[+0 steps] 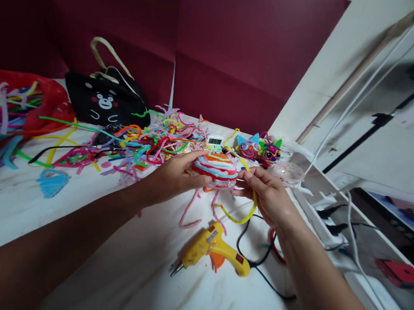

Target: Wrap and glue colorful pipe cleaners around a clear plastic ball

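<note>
My left hand [186,172] is closed around the left side of a rounded craft piece [216,170], which is wrapped in orange, white, red and blue fuzzy stripes. At its right side my right hand [261,189] pinches a yellow pipe cleaner [245,219] between thumb and fingers. The yellow strand hangs in a curve below that hand. Pink pipe cleaners [188,215] dangle or lie just under the craft piece; I cannot tell whether they are joined to it. Nearer to me, a yellow glue gun [207,247] lies on the white table, its nozzle pointing left.
Behind the hands spreads a heap of coloured pipe cleaners [158,142] with a small digital clock [215,140]. Two fuzzy cat-like heads [248,146] sit to the right. A black bear bag [104,100] and red bag [54,102] stand left. The glue gun's black cord [269,280] runs right.
</note>
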The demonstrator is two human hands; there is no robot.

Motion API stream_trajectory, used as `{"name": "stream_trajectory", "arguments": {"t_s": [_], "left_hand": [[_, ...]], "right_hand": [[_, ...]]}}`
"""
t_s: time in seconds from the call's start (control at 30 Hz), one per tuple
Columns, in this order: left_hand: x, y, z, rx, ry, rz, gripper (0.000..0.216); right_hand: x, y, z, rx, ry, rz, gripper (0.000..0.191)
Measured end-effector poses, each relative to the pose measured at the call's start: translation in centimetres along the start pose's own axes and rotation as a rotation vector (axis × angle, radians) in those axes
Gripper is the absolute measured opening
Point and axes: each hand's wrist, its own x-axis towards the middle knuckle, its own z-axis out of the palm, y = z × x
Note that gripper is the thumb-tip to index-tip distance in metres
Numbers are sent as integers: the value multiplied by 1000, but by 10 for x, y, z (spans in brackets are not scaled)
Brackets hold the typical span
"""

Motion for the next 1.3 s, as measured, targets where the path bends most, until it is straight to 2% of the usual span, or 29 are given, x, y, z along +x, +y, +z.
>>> {"name": "stream_trajectory", "arguments": {"t_s": [0.33,0.43,0.57,0.8,0.93,1.03,1.2,1.3], "left_hand": [[-2,9,6,-141,0,-86,69],[-2,10,7,-177,-5,-120,73],[-2,4,10,-221,-3,-147,84],[-11,-6,15,-245,-48,-150,79],[-21,-11,18,-228,17,-194,75],[-27,-17,18,-286,44,-221,76],[-31,-21,15,-342,36,-254,72],[-31,-23,16,-389,21,-280,71]], "right_hand": [[-1,0,-1,-24,-18,-4,37],[-2,0,1,-34,-31,3,37],[-3,0,3,-58,-57,0,37],[-6,2,3,-126,-118,-27,34],[-7,3,5,-209,-172,-35,35],[-6,2,1,-296,-177,-89,34],[-7,-9,-14,-375,-93,-199,28],[-15,-18,-17,-497,-92,-260,24]]}}
